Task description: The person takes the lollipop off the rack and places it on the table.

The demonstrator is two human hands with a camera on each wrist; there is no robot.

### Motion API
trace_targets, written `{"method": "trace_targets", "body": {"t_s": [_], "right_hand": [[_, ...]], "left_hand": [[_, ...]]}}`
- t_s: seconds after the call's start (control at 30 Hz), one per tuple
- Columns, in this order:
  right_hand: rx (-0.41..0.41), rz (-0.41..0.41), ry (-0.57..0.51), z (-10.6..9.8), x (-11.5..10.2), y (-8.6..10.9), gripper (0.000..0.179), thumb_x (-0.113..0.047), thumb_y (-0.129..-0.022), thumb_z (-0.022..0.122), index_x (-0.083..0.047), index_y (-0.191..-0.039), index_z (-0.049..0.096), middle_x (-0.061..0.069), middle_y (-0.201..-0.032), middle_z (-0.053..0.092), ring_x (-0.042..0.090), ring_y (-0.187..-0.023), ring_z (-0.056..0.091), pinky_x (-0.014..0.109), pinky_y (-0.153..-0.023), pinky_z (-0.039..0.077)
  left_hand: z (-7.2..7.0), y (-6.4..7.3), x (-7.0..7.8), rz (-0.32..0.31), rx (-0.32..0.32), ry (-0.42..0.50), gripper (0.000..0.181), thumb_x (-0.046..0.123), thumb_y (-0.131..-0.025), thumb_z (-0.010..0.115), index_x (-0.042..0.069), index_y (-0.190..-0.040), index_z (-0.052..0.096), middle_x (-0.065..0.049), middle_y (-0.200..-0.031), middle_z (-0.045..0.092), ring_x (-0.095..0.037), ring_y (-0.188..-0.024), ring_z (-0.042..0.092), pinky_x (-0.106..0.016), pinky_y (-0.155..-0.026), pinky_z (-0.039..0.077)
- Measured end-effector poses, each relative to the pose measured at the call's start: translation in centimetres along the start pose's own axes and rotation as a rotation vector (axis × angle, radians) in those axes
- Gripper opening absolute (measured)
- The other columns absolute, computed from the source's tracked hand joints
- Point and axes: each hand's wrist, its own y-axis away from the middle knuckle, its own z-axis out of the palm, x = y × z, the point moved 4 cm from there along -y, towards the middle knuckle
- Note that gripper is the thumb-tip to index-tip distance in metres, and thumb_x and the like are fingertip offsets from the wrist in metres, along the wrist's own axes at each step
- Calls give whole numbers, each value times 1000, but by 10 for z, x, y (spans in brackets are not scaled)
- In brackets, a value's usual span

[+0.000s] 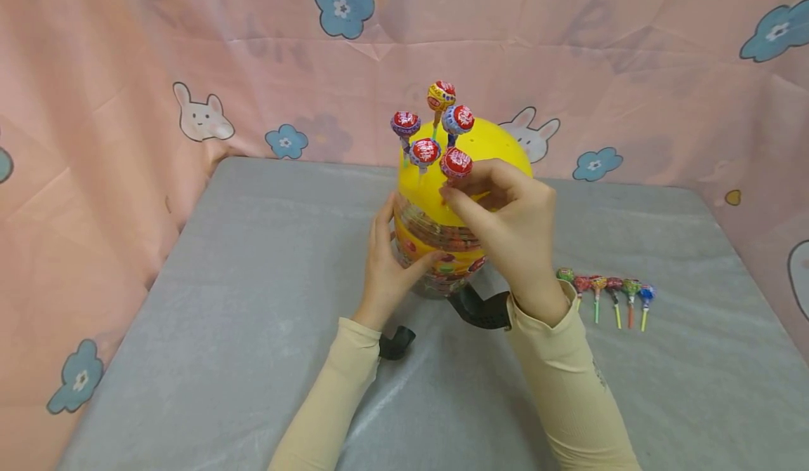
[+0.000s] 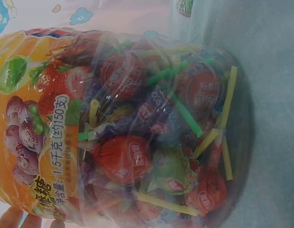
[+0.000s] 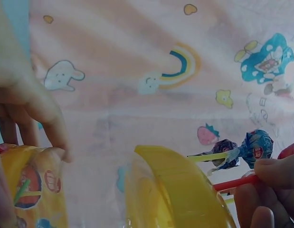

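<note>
A clear plastic candy jar (image 2: 151, 118) with a yellow lid (image 1: 499, 149) stands on the table, packed with wrapped lollipops. My left hand (image 1: 388, 267) grips its side, thumb across the front and fingers round the left. Between thumb and fingers, my right hand (image 1: 515, 222) pinches a red-wrapped lollipop (image 1: 456, 163) by its red stick (image 3: 234, 182). That stick's lower end meets the lid. Several other lollipops stand upright in the lid, among them a yellow-wrapped one (image 1: 441, 95), a purple one (image 1: 405, 123) and a blue one (image 3: 257, 148).
Several loose lollipops (image 1: 614, 285) lie in a row on the grey table cloth (image 1: 253, 281), right of the jar. Black camera mounts (image 1: 483, 308) sit at both wrists. A pink patterned curtain (image 1: 404, 57) hangs behind the table.
</note>
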Motion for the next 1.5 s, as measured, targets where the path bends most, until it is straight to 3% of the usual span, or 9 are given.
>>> {"method": "trace_targets", "body": {"t_s": [0.17, 0.47, 0.73, 0.87, 1.1, 1.27, 1.5], "right_hand": [[19, -12, -47, -3, -3, -2, 14, 7, -75, 74, 10, -88, 68, 16, -80, 68, 9, -68, 64, 22, -67, 54], [27, -20, -138, -8, -5, -3, 15, 6, -75, 75, 11, -88, 68, 9, -79, 69, 16, -69, 65, 25, -67, 55], [54, 23, -252, -18, -2, 0, 11, 9, -76, 72, 10, -86, 69, 12, -82, 69, 20, -72, 66, 27, -72, 56], [74, 74, -324, -28, 4, 3, 10, 9, -75, 72, 9, -85, 70, 13, -83, 69, 21, -72, 66, 25, -72, 55], [119, 159, -304, -50, 19, 14, 11, 8, -76, 73, 8, -87, 71, 9, -81, 69, 20, -67, 62, 21, -61, 53], [157, 192, -368, -69, 35, 25, 12, 12, -75, 71, 15, -87, 67, 12, -81, 68, 22, -66, 62, 22, -57, 52], [180, 236, -341, -94, 55, 44, 6, 14, -75, 70, 15, -79, 66, 15, -78, 67, 21, -59, 62, 22, -55, 52]], "left_hand": [[1, 0, 0, -1, -3, -7, 96, 58, -79, 64, 12, -150, 19, -12, -146, 30, -22, -131, 31, -44, -105, 35], [1, -1, -1, -18, 0, -2, 103, 71, -74, 56, 12, -150, 19, -11, -146, 29, -21, -131, 31, -42, -105, 34], [2, -1, 0, -27, -2, -3, 106, 72, -72, 57, 11, -150, 18, -11, -144, 31, -20, -130, 32, -41, -105, 34], [3, -1, 1, -43, -4, 8, 106, 72, -71, 57, 13, -150, 18, -10, -144, 31, -20, -130, 32, -40, -106, 34], [3, 1, 1, -68, -7, 11, 108, 74, -70, 57, 14, -151, 17, -9, -144, 31, -19, -131, 31, -39, -106, 33], [3, 0, 1, -59, -9, 9, 109, 74, -70, 57, 13, -151, 16, -9, -145, 29, -18, -132, 29, -39, -107, 33], [2, 0, 1, -42, -8, 17, 108, 72, -71, 58, 12, -150, 17, -11, -146, 29, -20, -132, 30, -40, -106, 33]]}}
